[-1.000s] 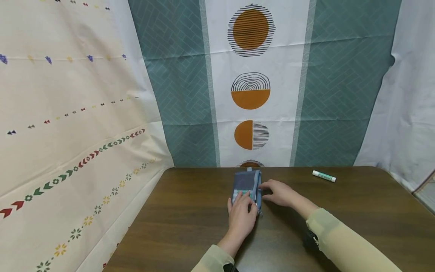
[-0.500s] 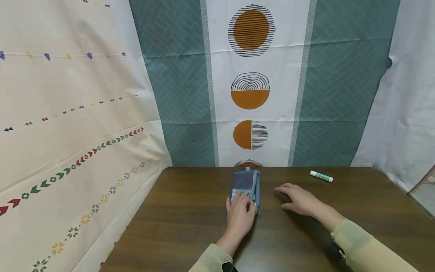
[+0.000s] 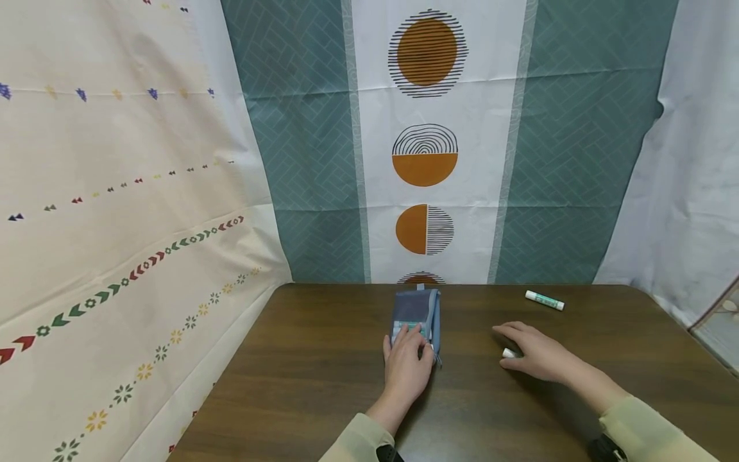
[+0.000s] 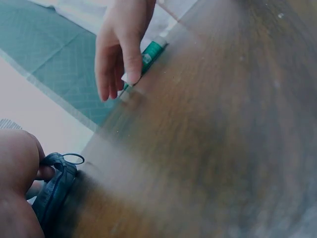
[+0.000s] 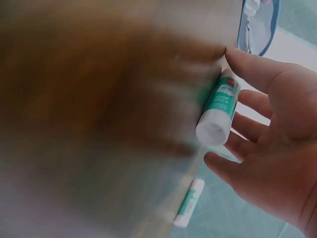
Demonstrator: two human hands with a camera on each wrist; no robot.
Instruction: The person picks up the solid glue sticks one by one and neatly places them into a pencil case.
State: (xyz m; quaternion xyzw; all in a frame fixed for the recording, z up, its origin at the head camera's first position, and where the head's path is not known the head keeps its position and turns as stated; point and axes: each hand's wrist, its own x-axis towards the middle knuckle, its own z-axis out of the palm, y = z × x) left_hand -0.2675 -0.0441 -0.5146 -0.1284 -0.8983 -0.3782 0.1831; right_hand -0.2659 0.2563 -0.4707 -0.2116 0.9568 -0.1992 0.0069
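Observation:
A blue-grey zip pouch [image 3: 412,305] lies on the table in the head view, with a white and teal patch showing by my fingertips. My left hand [image 3: 407,369] holds it, fingers over its front and thumb at the zipped right edge; the palm side is hidden. In the left wrist view, the pouch's edge [image 4: 57,191] and cord loop appear beside that hand. My right hand [image 3: 537,353] is around a glue stick [image 5: 221,101] lying on the table, white with a teal label. The thumb and fingers are spread about it, without a visible grip.
A second glue stick [image 3: 544,300] lies near the table's back right. White cap-like ends [image 5: 251,7] show in the pouch's opening in the right wrist view. The brown table [image 3: 323,385] meets patterned curtains [image 3: 312,192] at the back and left.
My right hand has moved from the pouch's edge rightward across the table, and a glue stick's white end now shows beneath it. My left hand and the pouch stay in place.

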